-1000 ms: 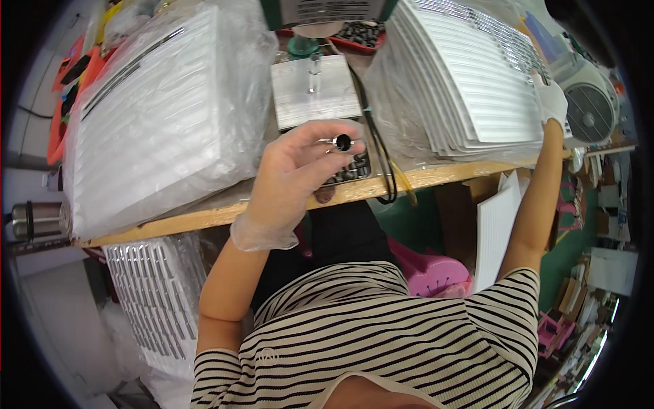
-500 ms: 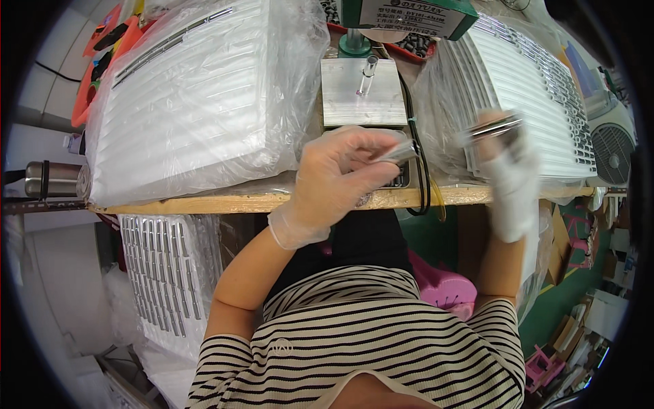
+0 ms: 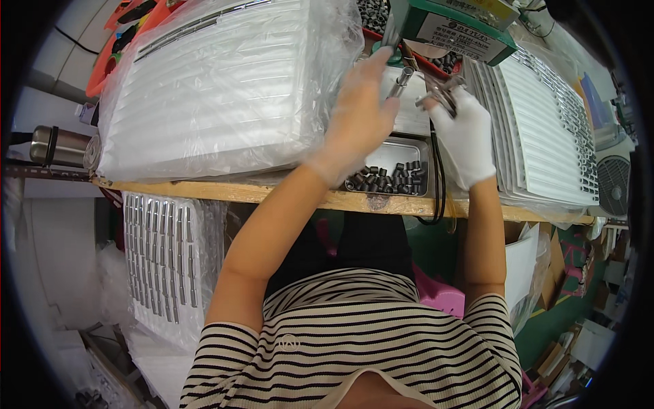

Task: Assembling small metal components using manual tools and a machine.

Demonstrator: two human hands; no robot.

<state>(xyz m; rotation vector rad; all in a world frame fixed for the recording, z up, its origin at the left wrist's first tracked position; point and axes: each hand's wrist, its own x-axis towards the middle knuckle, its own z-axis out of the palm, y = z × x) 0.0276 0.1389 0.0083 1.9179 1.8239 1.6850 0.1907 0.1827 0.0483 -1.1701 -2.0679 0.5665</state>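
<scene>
A shiny metal tube [image 3: 403,78] stands tilted in view on the metal plate [image 3: 413,117] of a green press [image 3: 449,34]. Just left of that tube is my left hand [image 3: 361,116], in a thin clear glove, smeared by motion. Its thumb and fingers reach toward the tube, but whether they touch it or hold anything is unclear. On the plate's right side my right hand [image 3: 466,133], in a white glove with bare fingertips, is closed around several shiny metal tubes [image 3: 444,97], which are blurred. Below the plate, a metal tray [image 3: 424,151] holds small dark cylindrical pieces [image 3: 388,180].
A plastic-wrapped stack of white foam trays [image 3: 211,109] fills the left of the bench. Further foam trays [image 3: 524,129] with metal tubes stand at right. Red bins [image 3: 436,65] of dark pieces sit behind the press. Black cable [image 3: 439,170] hangs over the wooden edge [image 3: 272,194].
My left hand has moved up and forward from above the tray to beside the press tube, uncovering the dark pieces. My right hand has come leftward with metal tubes, from the right-hand foam trays.
</scene>
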